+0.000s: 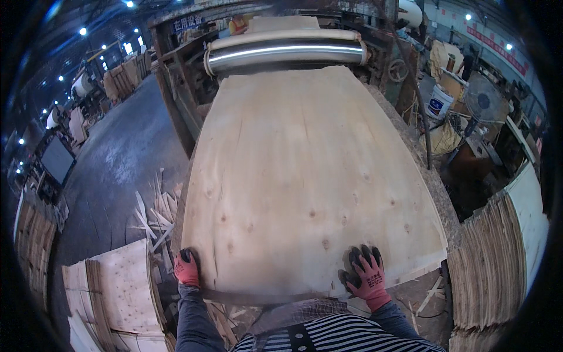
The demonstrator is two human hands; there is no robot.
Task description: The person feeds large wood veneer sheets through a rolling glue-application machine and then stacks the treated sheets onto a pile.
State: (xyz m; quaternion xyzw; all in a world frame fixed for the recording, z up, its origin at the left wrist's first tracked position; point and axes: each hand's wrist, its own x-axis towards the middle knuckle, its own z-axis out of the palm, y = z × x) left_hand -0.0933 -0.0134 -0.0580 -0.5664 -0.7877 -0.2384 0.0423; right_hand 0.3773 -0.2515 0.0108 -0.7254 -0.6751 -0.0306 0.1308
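Note:
A wide sheet of pale wood veneer (pixel 299 158) with several small knots lies in front of me, stretching from my waist to a roller machine. At its near left corner, my left hand (pixel 187 268), in a pink glove with black fingertips, is curled around the edge. My right hand (pixel 368 277), gloved the same way, rests palm down on the sheet close to the near edge, fingers spread. More sheet edges show under the right side, so several layers seem stacked.
Beyond the sheet is a machine with a shiny metal roller (pixel 287 56). Veneer stacks stand at lower left (pixel 126 287) and right (pixel 489 264). Wood scraps (pixel 161 214) litter the left floor. A fan (pixel 484 100) and a white bucket (pixel 438 102) stand at far right.

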